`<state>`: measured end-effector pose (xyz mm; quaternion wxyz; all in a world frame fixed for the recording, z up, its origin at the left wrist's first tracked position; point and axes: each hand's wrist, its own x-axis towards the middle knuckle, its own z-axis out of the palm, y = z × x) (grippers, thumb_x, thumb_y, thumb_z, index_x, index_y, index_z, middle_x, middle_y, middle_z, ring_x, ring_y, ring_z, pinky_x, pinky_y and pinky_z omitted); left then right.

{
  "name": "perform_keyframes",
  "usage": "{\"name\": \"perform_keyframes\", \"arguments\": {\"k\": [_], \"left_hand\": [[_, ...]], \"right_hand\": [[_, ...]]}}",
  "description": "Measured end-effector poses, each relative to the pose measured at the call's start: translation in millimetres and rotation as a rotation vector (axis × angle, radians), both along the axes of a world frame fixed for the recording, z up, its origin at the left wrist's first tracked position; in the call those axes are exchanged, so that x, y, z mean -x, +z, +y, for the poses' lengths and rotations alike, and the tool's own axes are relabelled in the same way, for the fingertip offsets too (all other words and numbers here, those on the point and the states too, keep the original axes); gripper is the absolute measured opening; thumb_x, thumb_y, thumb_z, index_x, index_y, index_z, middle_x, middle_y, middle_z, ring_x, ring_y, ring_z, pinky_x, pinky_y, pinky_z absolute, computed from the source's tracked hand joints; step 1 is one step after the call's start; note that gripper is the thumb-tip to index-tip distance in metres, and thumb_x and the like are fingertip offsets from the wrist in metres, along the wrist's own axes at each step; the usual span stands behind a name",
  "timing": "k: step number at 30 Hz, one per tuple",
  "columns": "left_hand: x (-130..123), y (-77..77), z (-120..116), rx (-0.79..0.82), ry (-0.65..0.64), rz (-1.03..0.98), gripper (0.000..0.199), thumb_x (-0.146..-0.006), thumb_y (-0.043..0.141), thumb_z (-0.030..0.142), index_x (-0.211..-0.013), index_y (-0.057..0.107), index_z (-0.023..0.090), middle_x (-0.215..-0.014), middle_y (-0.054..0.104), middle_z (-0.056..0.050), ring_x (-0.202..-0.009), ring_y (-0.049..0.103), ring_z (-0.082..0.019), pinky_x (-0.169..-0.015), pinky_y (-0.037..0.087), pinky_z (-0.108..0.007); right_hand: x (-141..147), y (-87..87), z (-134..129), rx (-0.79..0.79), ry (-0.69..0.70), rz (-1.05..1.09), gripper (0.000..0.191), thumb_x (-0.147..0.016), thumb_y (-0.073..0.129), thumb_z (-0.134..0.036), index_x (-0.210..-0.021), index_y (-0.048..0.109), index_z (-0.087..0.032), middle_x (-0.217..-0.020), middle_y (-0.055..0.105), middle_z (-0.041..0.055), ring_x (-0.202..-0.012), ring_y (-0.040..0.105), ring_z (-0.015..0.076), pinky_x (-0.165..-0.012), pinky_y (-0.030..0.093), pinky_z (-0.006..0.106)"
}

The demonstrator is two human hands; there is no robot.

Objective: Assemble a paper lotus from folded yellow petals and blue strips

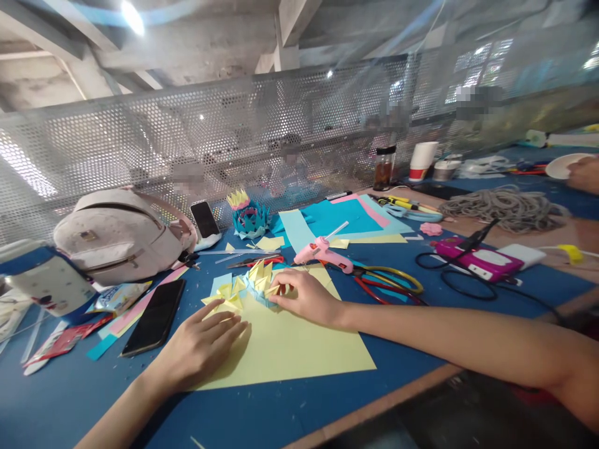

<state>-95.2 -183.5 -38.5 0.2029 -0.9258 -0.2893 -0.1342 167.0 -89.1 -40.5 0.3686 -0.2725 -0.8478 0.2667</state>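
My right hand point(304, 298) pinches the edge of a small paper crown point(259, 288), pale blue at the base with yellow points. Flat beside it, my left hand point(206, 342) rests with its fingers stretched over a yellow paper sheet point(299, 349). Its fingertips lie near loose yellow paper points point(228, 295). Just behind my right hand is a pink glue gun point(322, 252) with a clear stick in its back. Red-handled scissors point(262, 260) lie behind the crown. Larger scissors with yellow and red handles point(393, 277) are to the right.
A finished-looking blue paper crown point(253, 218) stands at the back, near a pale backpack point(121, 231). A black phone point(155, 315) lies left. Blue sheets point(327, 218), a purple power strip point(482, 259) with cables, a rope coil point(508, 209) and a drink bottle point(384, 168) occupy the right and back.
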Motion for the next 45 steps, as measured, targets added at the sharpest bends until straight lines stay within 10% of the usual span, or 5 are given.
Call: {"name": "perform_keyframes", "arguments": {"k": [11,21,28,39,45], "left_hand": [[-6.9,2.3,2.6,0.201,0.013,-0.012,0.043,-0.093,0.044,0.009,-0.135,0.051,0.015,-0.130,0.065,-0.013,-0.124,0.058,-0.023,-0.111,0.042,-0.047],[-9.9,2.9,1.9,0.140,-0.032,-0.255,0.027,-0.092,0.049,0.007,-0.111,0.065,0.018,-0.095,0.077,-0.007,-0.088,0.073,-0.016,-0.101,0.053,-0.042],[-17.9,7.3,0.4,0.274,0.000,-0.043,0.041,-0.095,0.047,0.019,-0.136,0.051,0.018,-0.135,0.062,-0.012,-0.128,0.055,-0.023,-0.111,0.044,-0.044],[-14.9,-4.9,0.9,-0.057,0.077,-0.040,0.030,-0.095,0.052,0.029,-0.117,0.063,0.011,-0.108,0.075,-0.015,-0.099,0.072,-0.027,-0.099,0.054,-0.047],[-13.7,3.0,-2.8,0.020,-0.019,-0.095,0.021,-0.096,0.047,0.017,-0.109,0.063,0.012,-0.106,0.076,-0.012,-0.098,0.072,-0.023,-0.100,0.054,-0.044]], "right_hand": [[0.7,0.6,0.3,0.022,-0.001,0.005,0.011,-0.084,0.068,-0.027,-0.081,0.063,-0.018,-0.082,0.065,0.0022,-0.072,0.058,0.0140,-0.062,0.043,0.023],[0.9,2.1,-0.3,0.039,0.011,0.021,0.009,-0.085,0.067,-0.026,-0.081,0.065,-0.018,-0.081,0.065,0.0018,-0.073,0.059,0.0146,-0.063,0.044,0.024],[1.7,2.6,-0.6,0.041,0.007,0.022,0.009,-0.085,0.066,-0.026,-0.082,0.065,-0.018,-0.080,0.065,0.0018,-0.069,0.058,0.0139,-0.061,0.043,0.024],[1.2,2.5,-0.9,0.031,0.015,0.022,0.010,-0.085,0.067,-0.026,-0.080,0.064,-0.018,-0.080,0.065,0.0018,-0.072,0.059,0.0145,-0.062,0.043,0.024],[0.6,2.1,-0.3,0.044,0.017,0.030,0.009,-0.085,0.067,-0.027,-0.083,0.065,-0.018,-0.081,0.066,0.0020,-0.072,0.060,0.0145,-0.064,0.044,0.025]]}}
